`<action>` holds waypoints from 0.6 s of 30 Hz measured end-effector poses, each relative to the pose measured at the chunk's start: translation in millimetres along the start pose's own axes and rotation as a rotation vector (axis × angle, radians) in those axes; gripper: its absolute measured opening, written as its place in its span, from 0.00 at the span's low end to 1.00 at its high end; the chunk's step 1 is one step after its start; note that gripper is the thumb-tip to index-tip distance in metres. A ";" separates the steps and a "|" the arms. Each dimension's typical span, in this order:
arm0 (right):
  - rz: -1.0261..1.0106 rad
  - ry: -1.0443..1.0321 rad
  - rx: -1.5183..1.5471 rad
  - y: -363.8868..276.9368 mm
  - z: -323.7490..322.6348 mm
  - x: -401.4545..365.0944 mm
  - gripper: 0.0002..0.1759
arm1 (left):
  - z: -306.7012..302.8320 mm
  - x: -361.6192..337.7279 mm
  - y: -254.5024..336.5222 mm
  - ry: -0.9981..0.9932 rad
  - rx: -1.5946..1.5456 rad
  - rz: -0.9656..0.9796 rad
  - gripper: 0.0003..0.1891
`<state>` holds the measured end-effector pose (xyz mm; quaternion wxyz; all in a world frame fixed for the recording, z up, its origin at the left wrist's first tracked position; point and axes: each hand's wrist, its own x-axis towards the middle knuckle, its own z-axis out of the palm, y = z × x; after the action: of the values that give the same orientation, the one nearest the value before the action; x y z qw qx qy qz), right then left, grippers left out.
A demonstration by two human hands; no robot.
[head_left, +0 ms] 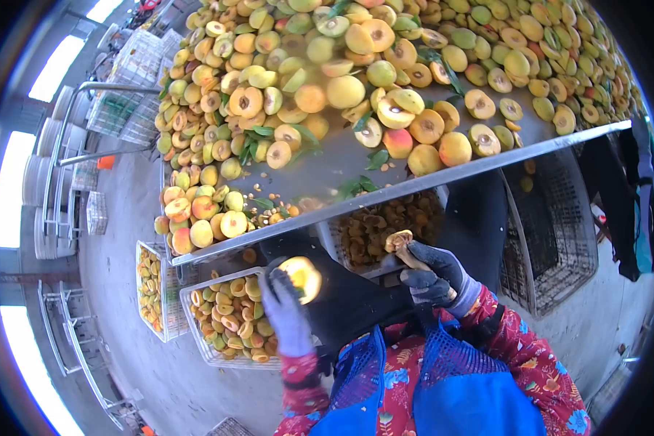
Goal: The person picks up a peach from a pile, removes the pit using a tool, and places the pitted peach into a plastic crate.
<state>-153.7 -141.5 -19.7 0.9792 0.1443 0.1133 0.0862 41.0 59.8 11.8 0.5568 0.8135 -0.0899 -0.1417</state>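
Note:
My left hand [285,309], in a grey and dark glove, grips a yellow peach half [301,280] above a crate of fruit; the motion blurs it a little. My right hand [442,277], also gloved, is closed around a short handled tool [401,245] with a brownish, curved head. The exact kind of tool is not clear. The two hands are apart, both below the front edge of a metal table [400,190]. Heaped on that table are many halved peaches [345,92], some showing their pits, with green leaves and loose pits among them.
A white crate [196,349] of peach halves stands at lower left, beside another fruit crate [168,330]. Under the table, a crate [329,247] holds brown pits or scraps. A dark-lined crate [519,269] is at right. Stacked crates [134,65] and metal rails [76,327] stand at left.

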 end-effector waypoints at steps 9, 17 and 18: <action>-0.082 0.309 -0.249 -5.4 -4.0 19.2 0.23 | 14.9 139.3 64.5 -0.164 1.016 0.407 0.22; -0.178 0.412 -0.737 0.6 32.9 1.7 0.20 | 107.1 233.4 25.9 -0.327 0.650 0.454 0.30; -0.195 0.441 -0.815 2.2 39.4 2.4 0.19 | 104.2 222.4 30.2 -0.376 0.597 0.458 0.29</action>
<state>-142.0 -149.3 17.2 0.9121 -0.2850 0.2885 0.0597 216.8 -110.5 -24.5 0.2878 0.8581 -0.4055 -0.1281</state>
